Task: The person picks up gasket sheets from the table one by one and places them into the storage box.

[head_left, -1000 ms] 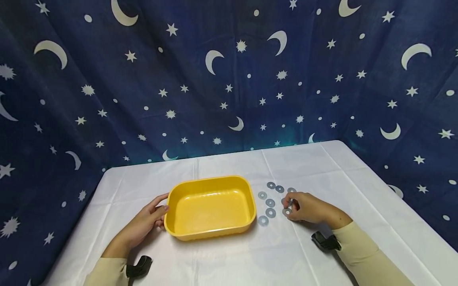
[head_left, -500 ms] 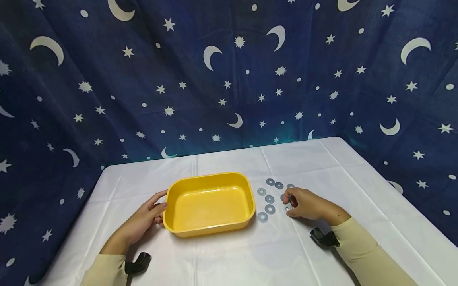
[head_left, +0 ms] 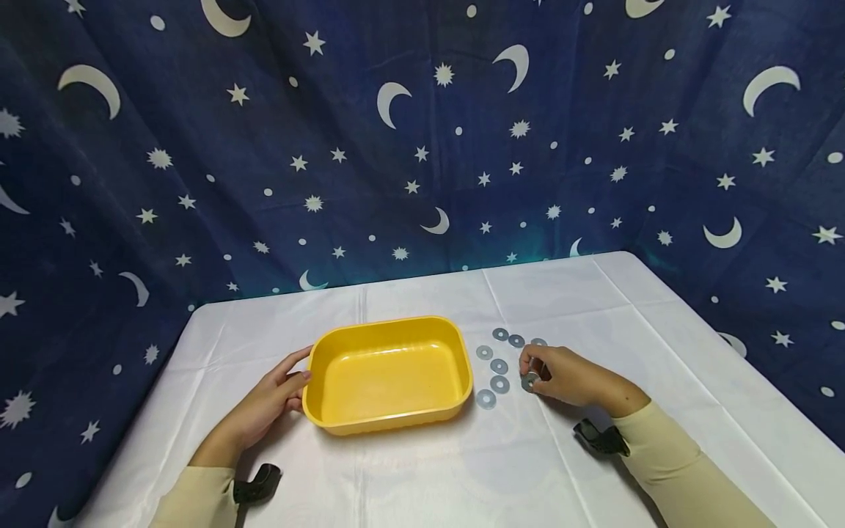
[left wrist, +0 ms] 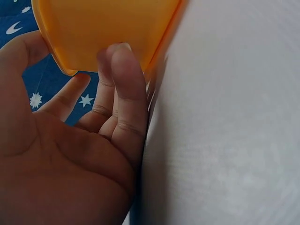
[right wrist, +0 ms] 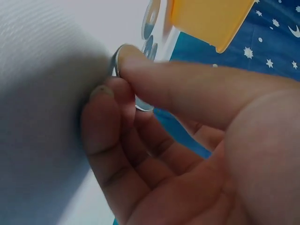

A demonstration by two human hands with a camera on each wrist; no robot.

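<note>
A yellow rectangular tray (head_left: 389, 429) sits on the white tablecloth. At its left end my left hand (head_left: 260, 411) holds it, thumb by the rim; in the left wrist view the fingertips (left wrist: 126, 65) press its outer wall. To the tray's right, my right hand (head_left: 571, 378) pinches a flat metal washer (head_left: 528, 383). In the right wrist view that washer's thin edge shows tilted under the thumb, low over the cloth, and the fingertips partly hide it. Another washer's edge shows behind the fingers in that view.
Several loose washers (head_left: 499, 384) lie between the tray and my right hand, one (head_left: 538, 342) just beyond its knuckles. The white-clothed table (head_left: 429, 484) ends at a dark blue curtain (head_left: 363, 147) with moons and stars behind and at both sides.
The washer at my right fingertips has gone from lying flat and pale to tilted and darker, with the thumb drawn in on it. My left hand and the tray stay put.
</note>
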